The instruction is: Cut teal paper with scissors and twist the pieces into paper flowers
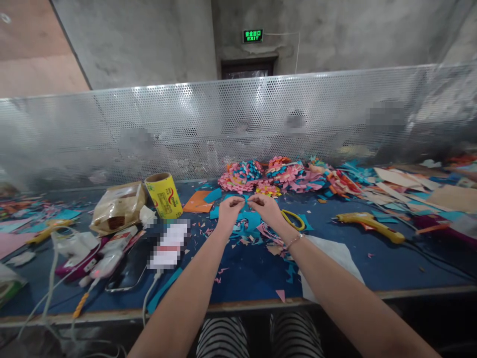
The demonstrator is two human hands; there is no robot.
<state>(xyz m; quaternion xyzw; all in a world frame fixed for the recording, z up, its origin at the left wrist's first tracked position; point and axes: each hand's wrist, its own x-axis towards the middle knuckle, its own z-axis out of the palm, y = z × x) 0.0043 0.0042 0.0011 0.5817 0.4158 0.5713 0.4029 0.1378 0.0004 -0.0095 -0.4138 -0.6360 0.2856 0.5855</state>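
My left hand [231, 206] and my right hand [264, 205] are held close together above the middle of the table, fingers pinched. A small piece of blue paper [246, 198] shows between the fingertips; its shape is mostly hidden. Under the hands lie blue paper pieces [250, 219] and many pink and blue scraps. Beside my right wrist are scissors with a yellow handle [294, 220], their blades out of sight. Just beyond the hands sit several paper flowers [242, 176] in pink, blue and yellow.
A yellow glue gun [372, 223] lies at right, its cord trailing to the edge. At left stand a yellow cardboard roll [163, 195], a paper bag [119, 206], a phone [169, 246] and cables. A perforated metal screen [201, 129] closes off the table's back.
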